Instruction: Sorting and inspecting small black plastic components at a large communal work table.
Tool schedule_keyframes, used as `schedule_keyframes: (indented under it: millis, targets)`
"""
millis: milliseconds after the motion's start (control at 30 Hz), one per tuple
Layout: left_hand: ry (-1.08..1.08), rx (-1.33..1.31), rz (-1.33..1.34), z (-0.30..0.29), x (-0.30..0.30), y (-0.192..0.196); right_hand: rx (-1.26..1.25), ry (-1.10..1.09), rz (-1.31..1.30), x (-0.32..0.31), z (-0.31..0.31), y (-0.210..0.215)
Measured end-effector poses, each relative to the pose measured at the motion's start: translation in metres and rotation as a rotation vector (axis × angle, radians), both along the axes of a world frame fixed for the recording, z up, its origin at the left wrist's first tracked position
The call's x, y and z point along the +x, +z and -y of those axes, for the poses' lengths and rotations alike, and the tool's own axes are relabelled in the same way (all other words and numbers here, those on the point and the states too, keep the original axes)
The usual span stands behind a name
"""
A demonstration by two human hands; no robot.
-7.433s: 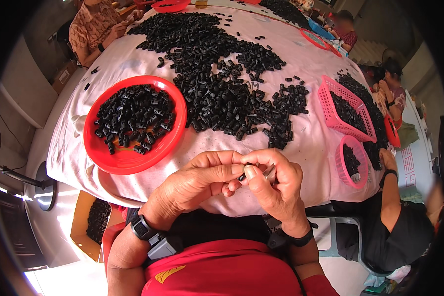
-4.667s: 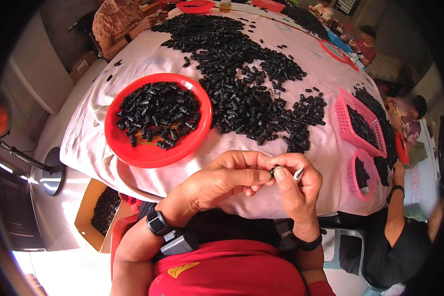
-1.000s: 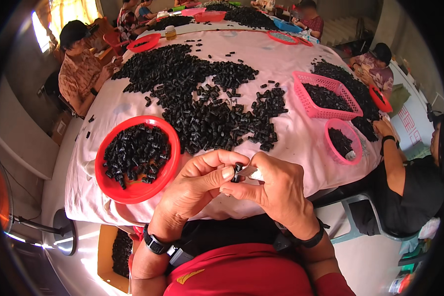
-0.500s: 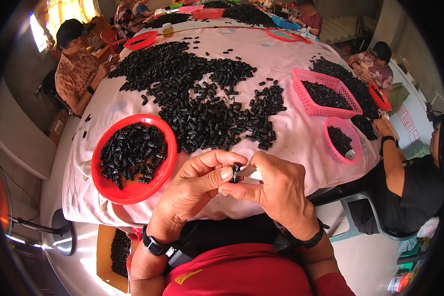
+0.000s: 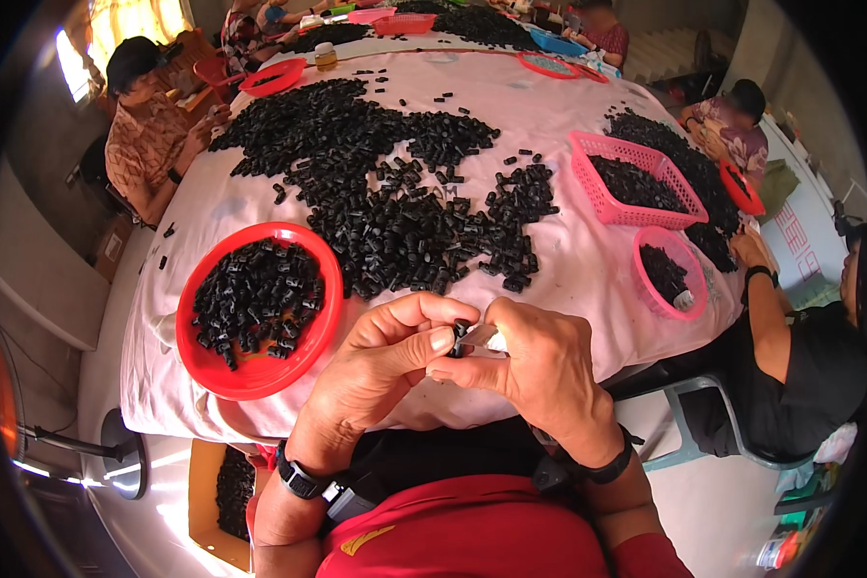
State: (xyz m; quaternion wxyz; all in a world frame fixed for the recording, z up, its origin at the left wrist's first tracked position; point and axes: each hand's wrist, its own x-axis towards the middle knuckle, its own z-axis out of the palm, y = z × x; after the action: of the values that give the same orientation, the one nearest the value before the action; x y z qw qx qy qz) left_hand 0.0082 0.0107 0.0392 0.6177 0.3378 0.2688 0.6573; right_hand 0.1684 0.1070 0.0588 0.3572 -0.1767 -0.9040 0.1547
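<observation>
Just past the near edge of the table, my left hand [image 5: 380, 352] pinches a small black plastic part [image 5: 459, 339] between thumb and fingers. My right hand [image 5: 554, 366] grips a small thin blade [image 5: 477, 336] with a white wrapped end, and the blade's tip touches or nearly touches the part. Its far end is hidden in my right fingers. To the left of my hands stands a round red basin [image 5: 187, 332] partly filled with similar black parts. A big loose pile of black parts [image 5: 385, 231] spreads over the pink cloth beyond my hands.
On the right stand a pink rectangular basket [image 5: 588, 188] and a round pink basket [image 5: 700, 279], both holding black parts. Co-workers sit around the pink-covered table [image 5: 549, 289]; one person's arm [image 5: 763, 289] reaches in from the right. A yellow box [image 5: 202, 501] sits on the floor below.
Both hands stay in almost the same place. The blade has tilted slightly against the black part, and more of its white wrapping shows.
</observation>
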Motion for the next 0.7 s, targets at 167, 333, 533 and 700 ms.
schedule_keyframes:
  millis: [167, 333, 533, 700]
  targets:
    - [0.025, 0.004, -0.013, -0.0014, 0.0011, -0.0037, 0.021, 0.001, -0.009, -0.0001, -0.0027, -0.0007]
    - [0.004, -0.014, 0.021, -0.0011, 0.0009, -0.0027, 0.04, 0.006, 0.009, 0.0013, -0.0051, -0.0028]
    - [0.01, 0.001, 0.005, -0.0008, 0.0012, -0.0024, -0.005, 0.015, 0.024, 0.0023, -0.0057, -0.0049]
    - [0.013, 0.008, -0.011, -0.0001, 0.0017, -0.0014, -0.013, 0.043, 0.015, 0.0036, -0.0057, -0.003]
